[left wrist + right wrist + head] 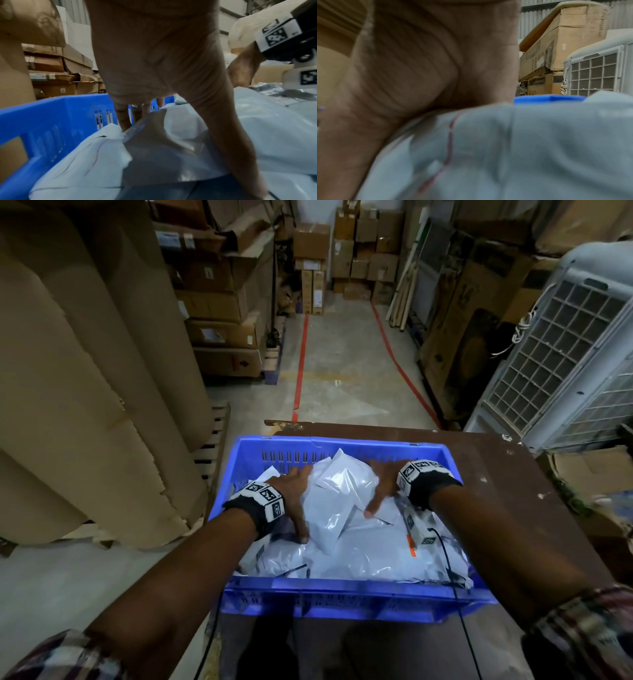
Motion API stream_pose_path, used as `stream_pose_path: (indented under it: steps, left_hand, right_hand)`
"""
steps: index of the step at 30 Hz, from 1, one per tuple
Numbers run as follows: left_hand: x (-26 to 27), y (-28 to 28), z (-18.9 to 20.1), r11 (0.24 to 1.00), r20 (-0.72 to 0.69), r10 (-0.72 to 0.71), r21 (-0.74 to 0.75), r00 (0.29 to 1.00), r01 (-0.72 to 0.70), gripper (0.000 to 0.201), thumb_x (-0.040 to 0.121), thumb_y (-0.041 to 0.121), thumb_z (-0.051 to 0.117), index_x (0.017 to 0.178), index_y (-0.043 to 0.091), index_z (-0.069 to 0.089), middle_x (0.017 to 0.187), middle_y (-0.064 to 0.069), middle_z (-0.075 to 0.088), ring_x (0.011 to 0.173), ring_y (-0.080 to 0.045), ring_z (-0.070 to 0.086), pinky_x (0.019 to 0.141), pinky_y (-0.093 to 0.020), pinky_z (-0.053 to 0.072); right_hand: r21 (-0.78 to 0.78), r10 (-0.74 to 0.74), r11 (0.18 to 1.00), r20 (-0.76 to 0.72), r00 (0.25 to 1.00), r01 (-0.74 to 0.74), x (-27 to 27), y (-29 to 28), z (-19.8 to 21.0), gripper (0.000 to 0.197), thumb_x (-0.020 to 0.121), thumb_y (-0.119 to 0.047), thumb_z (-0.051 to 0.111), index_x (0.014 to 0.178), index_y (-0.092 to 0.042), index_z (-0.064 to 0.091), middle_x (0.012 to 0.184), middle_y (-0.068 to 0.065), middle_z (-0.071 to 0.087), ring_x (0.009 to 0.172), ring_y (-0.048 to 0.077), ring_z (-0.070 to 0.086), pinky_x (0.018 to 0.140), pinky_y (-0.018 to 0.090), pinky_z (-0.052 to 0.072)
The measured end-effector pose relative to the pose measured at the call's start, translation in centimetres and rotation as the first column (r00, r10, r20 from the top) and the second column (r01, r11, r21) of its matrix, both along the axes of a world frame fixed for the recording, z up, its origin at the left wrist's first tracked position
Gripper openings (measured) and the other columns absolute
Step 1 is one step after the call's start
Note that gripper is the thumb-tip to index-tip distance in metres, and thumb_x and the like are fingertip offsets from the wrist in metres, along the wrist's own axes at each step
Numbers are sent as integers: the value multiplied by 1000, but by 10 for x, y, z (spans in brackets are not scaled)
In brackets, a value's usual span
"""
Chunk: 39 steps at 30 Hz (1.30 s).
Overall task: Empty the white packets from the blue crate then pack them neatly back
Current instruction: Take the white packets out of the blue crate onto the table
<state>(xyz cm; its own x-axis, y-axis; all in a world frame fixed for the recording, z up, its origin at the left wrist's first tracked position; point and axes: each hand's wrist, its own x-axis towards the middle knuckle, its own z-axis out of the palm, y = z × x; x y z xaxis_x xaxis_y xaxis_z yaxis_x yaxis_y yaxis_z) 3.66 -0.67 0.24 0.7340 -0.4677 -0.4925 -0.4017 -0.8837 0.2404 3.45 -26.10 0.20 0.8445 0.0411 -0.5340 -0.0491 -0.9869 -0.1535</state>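
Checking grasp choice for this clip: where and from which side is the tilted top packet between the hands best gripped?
Judging by its pose, grip the top packet by its long side edges, from above. It lies tilted atop the pile with the left hand and right hand flanking it.

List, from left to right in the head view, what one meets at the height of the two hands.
Brown paper rolls → blue crate's left wall → left hand → white packets → right hand → brown table.
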Motion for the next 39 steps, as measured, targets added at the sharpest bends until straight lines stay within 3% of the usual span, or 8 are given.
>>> stream_pose_path:
  steps: [3,6,8,12,18,24,32,39]
  left_hand:
    - [6,-6,1,999,-39,-8,41,999,9,163,38,45,98,155,23,-13,165,-5,6,150,-27,15,121,-40,20]
    - [10,-14,-1,995,-24,-35,97,999,37,166,36,52,97,155,26,-17,165,-5,-4,151,-31,3,122,-50,7]
    - [14,-17,-6,991,-6,-64,115,998,65,167,33,57,95,155,25,-14,165,-3,-6,151,-32,-1,122,-51,4]
    - [25,-20,-29,997,-45,-78,24,996,79,165,13,62,91,150,33,3,159,2,18,146,-26,27,117,-43,30]
    - [31,-27,-46,994,-22,-89,-58,996,88,161,7,59,88,148,28,14,150,-2,37,138,-26,40,112,-40,38]
    - [24,-33,-47,994,-58,-64,-91,996,59,130,9,53,90,130,33,45,129,7,57,120,-18,55,104,-34,46]
    - [22,-36,-56,998,15,-19,-67,1000,20,100,15,58,80,109,28,60,109,3,68,103,-22,64,88,-35,55]
    - [11,-32,-6,983,89,-30,-177,996,46,69,30,51,89,91,24,70,92,9,73,88,-15,68,73,-28,54]
  right_hand:
    - [-87,34,995,-180,983,-51,-6,0,2,105,39,-57,95,133,-38,51,127,-15,58,117,14,49,102,35,36]
    - [-107,27,993,-228,973,-53,50,-50,-102,106,9,-80,84,108,-49,59,106,-20,69,105,17,65,88,46,53]
    - [-218,-25,976,-139,990,-6,44,-47,-107,75,31,-71,90,94,-44,59,106,-15,72,93,20,70,80,39,57]
    - [-119,-25,993,-61,998,17,-6,2,-42,60,71,-45,81,126,-31,61,126,-1,64,114,27,63,96,45,52]
    - [-44,-89,995,-90,992,85,9,-21,-88,44,56,-57,76,93,-50,52,92,-15,63,86,19,66,84,41,56]
    - [-18,15,1000,-307,952,-21,-1,-18,-62,73,19,-46,93,88,-33,73,76,-9,75,75,22,75,70,40,62]
    - [34,-66,997,-207,976,74,-18,-17,-30,35,42,-25,92,71,-20,73,60,-5,71,58,14,70,61,33,60]
    - [79,-40,996,0,999,39,-18,-22,10,75,51,-39,93,119,-22,65,113,-2,67,98,20,64,90,31,52]
